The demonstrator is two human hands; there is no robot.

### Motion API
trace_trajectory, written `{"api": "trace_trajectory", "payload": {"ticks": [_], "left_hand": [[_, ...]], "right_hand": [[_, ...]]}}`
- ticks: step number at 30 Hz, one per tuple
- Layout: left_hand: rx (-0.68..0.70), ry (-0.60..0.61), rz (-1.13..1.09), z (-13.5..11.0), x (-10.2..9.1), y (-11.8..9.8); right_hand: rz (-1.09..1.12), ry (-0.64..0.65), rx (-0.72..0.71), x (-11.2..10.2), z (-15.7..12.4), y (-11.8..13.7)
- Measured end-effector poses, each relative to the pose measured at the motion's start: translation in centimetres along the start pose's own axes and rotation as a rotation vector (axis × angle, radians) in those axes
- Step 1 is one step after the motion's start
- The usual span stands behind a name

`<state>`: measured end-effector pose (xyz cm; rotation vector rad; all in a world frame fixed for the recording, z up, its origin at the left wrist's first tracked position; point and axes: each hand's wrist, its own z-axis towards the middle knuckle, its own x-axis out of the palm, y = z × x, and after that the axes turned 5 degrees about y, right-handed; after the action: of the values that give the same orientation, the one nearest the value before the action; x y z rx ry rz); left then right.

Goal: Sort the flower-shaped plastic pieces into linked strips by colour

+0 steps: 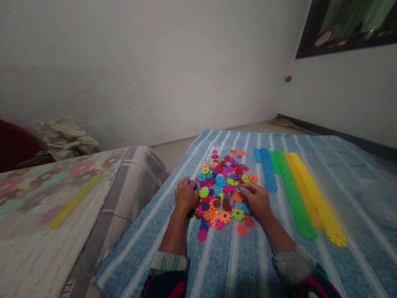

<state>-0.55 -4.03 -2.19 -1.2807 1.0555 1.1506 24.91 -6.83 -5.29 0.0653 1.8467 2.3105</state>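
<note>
A heap of small flower-shaped plastic discs [223, 188] in many colours lies on a blue striped cloth [279, 256]. My left hand [185, 195] rests at the heap's left edge, fingers curled and pinched on a purple disc. My right hand [257, 198] lies on the heap's right side, fingers curled over the discs; what they hold, if anything, is hidden. To the right lie sorted rows: blue discs [267, 170], green discs [293, 194] and yellow discs [316, 200].
A mattress with a floral cover [46, 215] sits to the left, a crumpled pile of cloth [63, 134] behind it. White walls rise beyond, and a dark-framed picture [347, 25] hangs at the upper right. Bare floor [173, 151] shows between mattress and cloth.
</note>
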Motion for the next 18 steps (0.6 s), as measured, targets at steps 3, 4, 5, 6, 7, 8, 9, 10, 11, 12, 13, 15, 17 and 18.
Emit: {"api": "trace_trajectory", "payload": {"ticks": [3, 4, 5, 6, 7, 8, 9, 10, 11, 12, 13, 15, 17, 18], "left_hand": [[0.022, -0.063, -0.048, 0.1, 0.4, 0.4], [0.032, -0.088, -0.072, 0.2, 0.6, 0.5], [0.043, -0.113, -0.1, 0.2, 0.7, 0.6], [0.055, -0.136, -0.134, 0.3, 0.8, 0.7], [0.071, -0.159, -0.172, 0.4, 0.9, 0.8], [0.09, -0.179, -0.214, 0.4, 0.9, 0.9], [0.11, -0.197, -0.26, 0.5, 0.9, 0.9], [0.126, -0.212, -0.311, 0.5, 0.9, 1.0], [0.135, -0.226, -0.366, 0.4, 0.8, 1.0], [0.135, -0.239, -0.425, 0.4, 0.7, 1.0], [0.125, -0.247, -0.49, 0.3, 0.7, 1.0], [0.087, -0.249, -0.642, 0.0, 0.5, 0.7], [0.053, -0.226, -0.817, -0.3, 0.4, 0.1], [0.047, -0.21, -0.903, -0.5, 0.3, -0.3]], "right_hand": [[0.001, -0.004, 0.0, 0.1, 0.0, 0.0], [0.004, -0.005, 0.0, 0.1, 0.0, 0.0], [0.008, -0.007, 0.0, 0.1, 0.1, 0.0], [0.011, -0.008, -0.001, 0.1, 0.1, -0.1], [0.013, -0.007, -0.003, 0.2, 0.1, -0.1], [0.012, -0.006, -0.006, 0.2, 0.1, -0.2], [0.009, -0.005, -0.012, 0.2, 0.1, -0.2], [0.004, -0.003, -0.019, 0.3, 0.1, -0.2], [0.001, -0.002, -0.026, 0.3, 0.1, -0.2], [0.0, 0.0, -0.032, 0.3, 0.1, -0.2], [0.001, 0.004, -0.036, 0.3, 0.1, -0.2], [0.0, 0.018, -0.037, 0.3, 0.1, -0.3], [-0.009, 0.04, -0.045, 0.3, 0.0, -0.2], [-0.016, 0.055, -0.055, 0.4, -0.1, -0.1]]}}
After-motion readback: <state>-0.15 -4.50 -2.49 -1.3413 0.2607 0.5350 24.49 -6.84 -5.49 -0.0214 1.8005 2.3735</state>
